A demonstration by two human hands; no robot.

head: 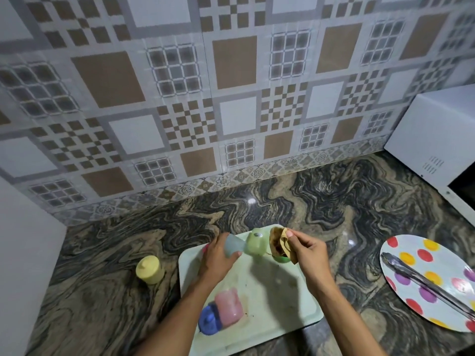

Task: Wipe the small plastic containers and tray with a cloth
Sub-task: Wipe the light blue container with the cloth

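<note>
A smooth pale-blue plastic container [232,245] is gripped by the left hand [218,256]; a crumpled, stained tan cloth [279,244] is pinched by the right hand [307,250].

The tray's [272,296] middle is bare, a pink pot [229,308] and a blue pot [209,321] fill its near left corner, and open counter [352,265] lies beside the spotted plate [442,255].

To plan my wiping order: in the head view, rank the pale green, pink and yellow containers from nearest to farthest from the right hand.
1. Pale green container, left of the right hand.
2. Pink container, near side of the tray.
3. Yellow container, left of the tray.
</note>
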